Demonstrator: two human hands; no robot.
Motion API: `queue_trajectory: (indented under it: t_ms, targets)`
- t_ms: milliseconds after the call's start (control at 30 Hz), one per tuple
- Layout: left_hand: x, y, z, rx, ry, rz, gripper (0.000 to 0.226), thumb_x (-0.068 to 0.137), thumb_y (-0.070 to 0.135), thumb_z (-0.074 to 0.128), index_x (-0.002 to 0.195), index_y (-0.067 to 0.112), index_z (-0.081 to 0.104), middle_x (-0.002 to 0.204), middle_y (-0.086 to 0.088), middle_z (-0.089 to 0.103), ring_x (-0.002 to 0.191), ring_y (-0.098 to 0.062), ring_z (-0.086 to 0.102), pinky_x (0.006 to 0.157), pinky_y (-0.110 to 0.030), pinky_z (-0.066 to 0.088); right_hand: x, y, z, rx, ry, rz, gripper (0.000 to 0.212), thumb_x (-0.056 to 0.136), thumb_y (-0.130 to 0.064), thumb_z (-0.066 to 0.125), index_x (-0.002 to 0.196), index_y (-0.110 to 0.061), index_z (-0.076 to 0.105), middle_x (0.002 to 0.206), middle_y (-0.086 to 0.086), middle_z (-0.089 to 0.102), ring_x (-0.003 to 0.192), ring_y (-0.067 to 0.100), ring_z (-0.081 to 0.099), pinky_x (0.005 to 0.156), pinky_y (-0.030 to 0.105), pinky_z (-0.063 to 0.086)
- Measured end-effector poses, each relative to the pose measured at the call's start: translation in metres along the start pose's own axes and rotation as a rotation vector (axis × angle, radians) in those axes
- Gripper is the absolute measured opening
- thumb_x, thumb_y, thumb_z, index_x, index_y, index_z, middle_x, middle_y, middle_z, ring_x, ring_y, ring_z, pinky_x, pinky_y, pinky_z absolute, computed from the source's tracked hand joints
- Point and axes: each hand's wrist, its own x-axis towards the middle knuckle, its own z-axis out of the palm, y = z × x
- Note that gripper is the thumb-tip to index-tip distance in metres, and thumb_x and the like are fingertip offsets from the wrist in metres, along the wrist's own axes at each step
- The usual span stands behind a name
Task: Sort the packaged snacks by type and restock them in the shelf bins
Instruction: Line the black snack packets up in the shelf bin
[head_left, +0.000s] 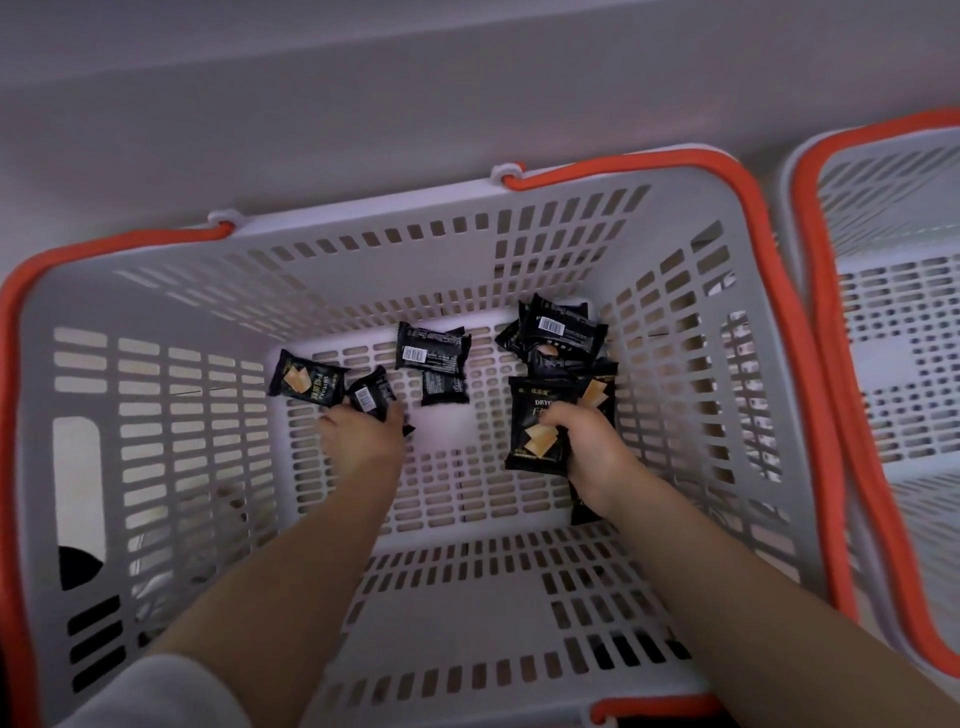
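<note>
Both arms are reaching down into a grey slotted basket (691, 218) with orange handles (613, 171). The left hand (363, 434) is lying knuckles-up on the basket floor, its fingers curling round a small black snack packet (371, 395) at the left of the floor. The right hand (587, 441) is grasping a larger black packet printed with tan crackers (535, 431), thumb across the front face, holding it roughly upright near the right wall; the corner of a further black packet (584, 512) is showing under the wrist, and whether the hand is holding it too cannot be told.

Loose packets are lying on the basket floor. One with a cracker picture (304, 382) is sitting just beside the left hand's packet, touching it. Two dark packets (434, 353) are overlapping at the centre rear, barcode side up. A pile of several black packets (558, 330) is resting in the rear right corner, directly behind the packet in the right hand.

A second basket (893, 291) of the same make is standing just beside the first, on its right, partly out of frame. A light sleeve (150, 691) is covering the left upper arm at the bottom left
</note>
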Motion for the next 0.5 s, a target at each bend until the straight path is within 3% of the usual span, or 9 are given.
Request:
queue_trajectory:
  t_ms: [67, 167, 267, 367, 433, 500]
  targets:
    - [0.0, 0.007, 0.006, 0.062, 0.013, -0.004, 0.073, 0.082, 0.04, 0.065, 0.127, -0.005, 0.031, 0.135, -0.024, 0.029, 0.117, -0.037, 0.04, 0.087, -0.045, 0.043, -0.001, -0.001, 0.001, -0.007, -0.03, -0.026, 0.021, 0.086, -0.003, 0.048, 0.087, -0.021, 0.059, 0.083, 0.0, 0.06, 0.08, 0.02, 0.057, 0.071, 0.032, 0.045]
    - [0.004, 0.016, 0.007, 0.045, -0.004, 0.005, 0.064, 0.08, 0.032, 0.07, 0.123, -0.003, 0.036, 0.131, -0.022, 0.037, 0.112, -0.038, 0.046, 0.081, -0.044, 0.045, -0.006, -0.003, 0.004, -0.036, -0.075, -0.064, 0.02, 0.088, -0.006, 0.053, 0.099, -0.018, 0.064, 0.098, 0.004, 0.066, 0.099, 0.025, 0.06, 0.095, 0.04, 0.046]
    - [-0.003, 0.024, -0.005, -0.109, -0.137, 0.036, 0.041, 0.083, 0.024, 0.065, 0.114, 0.001, 0.05, 0.105, -0.018, 0.06, 0.081, -0.03, 0.058, 0.062, -0.033, 0.047, -0.017, -0.009, 0.005, -0.046, -0.083, -0.1, 0.02, 0.089, -0.008, 0.056, 0.103, -0.019, 0.065, 0.106, 0.004, 0.067, 0.11, 0.026, 0.057, 0.106, 0.045, 0.037]
    - [-0.021, 0.036, -0.028, -0.355, -0.365, 0.065, 0.016, 0.091, 0.021, 0.053, 0.099, 0.009, 0.06, 0.081, -0.008, 0.064, 0.073, -0.026, 0.058, 0.071, -0.04, 0.052, -0.037, -0.024, 0.002, -0.023, -0.095, -0.144, 0.024, 0.09, -0.009, 0.057, 0.11, -0.018, 0.064, 0.113, 0.005, 0.066, 0.111, 0.025, 0.058, 0.106, 0.044, 0.038]
    - [-0.035, 0.045, -0.046, -0.607, -0.56, -0.005, 0.014, 0.094, 0.014, 0.045, 0.089, 0.01, 0.058, 0.082, -0.007, 0.064, 0.078, -0.024, 0.058, 0.078, -0.042, 0.048, -0.057, -0.039, -0.003, -0.011, -0.101, -0.194, 0.021, 0.09, -0.008, 0.056, 0.105, -0.019, 0.065, 0.108, 0.005, 0.069, 0.105, 0.024, 0.061, 0.099, 0.04, 0.044]
    - [-0.048, 0.057, -0.068, -0.838, -0.709, -0.062, 0.02, 0.097, 0.011, 0.038, 0.095, 0.008, 0.057, 0.093, -0.011, 0.065, 0.083, -0.025, 0.06, 0.078, -0.038, 0.047, -0.08, -0.057, -0.007, -0.024, -0.11, -0.26, 0.019, 0.089, -0.007, 0.056, 0.099, -0.019, 0.066, 0.097, 0.003, 0.071, 0.097, 0.023, 0.063, 0.091, 0.037, 0.047]
